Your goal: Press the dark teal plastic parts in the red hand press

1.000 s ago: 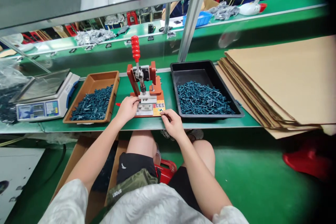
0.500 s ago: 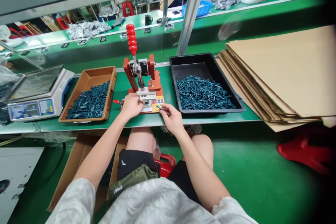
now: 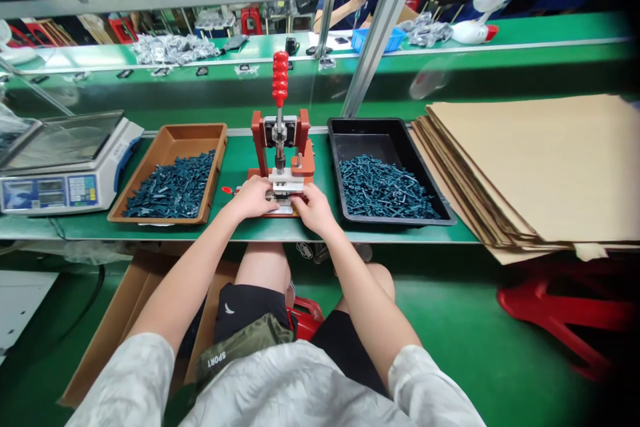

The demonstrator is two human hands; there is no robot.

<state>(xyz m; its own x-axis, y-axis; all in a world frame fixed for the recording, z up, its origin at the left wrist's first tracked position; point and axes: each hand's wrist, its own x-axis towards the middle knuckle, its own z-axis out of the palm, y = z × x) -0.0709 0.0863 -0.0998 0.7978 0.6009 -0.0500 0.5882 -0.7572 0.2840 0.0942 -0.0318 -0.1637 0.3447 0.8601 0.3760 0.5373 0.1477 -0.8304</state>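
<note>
A hand-lever toggle press [image 3: 280,137] with a ribbed red handle stands upright before me on the green bench. At the left of its metal fixture [image 3: 285,201], my left hand [image 3: 254,197] has its fingers closed against the edge. My right hand [image 3: 315,208] is closed at the fixture's right side, thumb and fingertips close to the slot under the pale upper block [image 3: 287,180]. Whatever lies between the fingertips of either hand is hidden. Small dark teal plastic parts [image 3: 173,187] fill the brown tray [image 3: 218,177] on the left; slimmer teal pieces [image 3: 383,188] lie heaped in the black tray [image 3: 357,133].
A digital scale [image 3: 63,167] stands at the far left. Stacked cardboard sheets [image 3: 525,167] overhang the bench's front edge at right. Behind runs a metal frame post [image 3: 377,40]; beyond it, a co-worker's arm [image 3: 340,12] shows. A red stool [image 3: 560,307] is at lower right.
My right hand has moved left and forward to the fixture, bringing a small dark part that is now hidden. My left hand stays at the fixture. The camera view has turned slightly.
</note>
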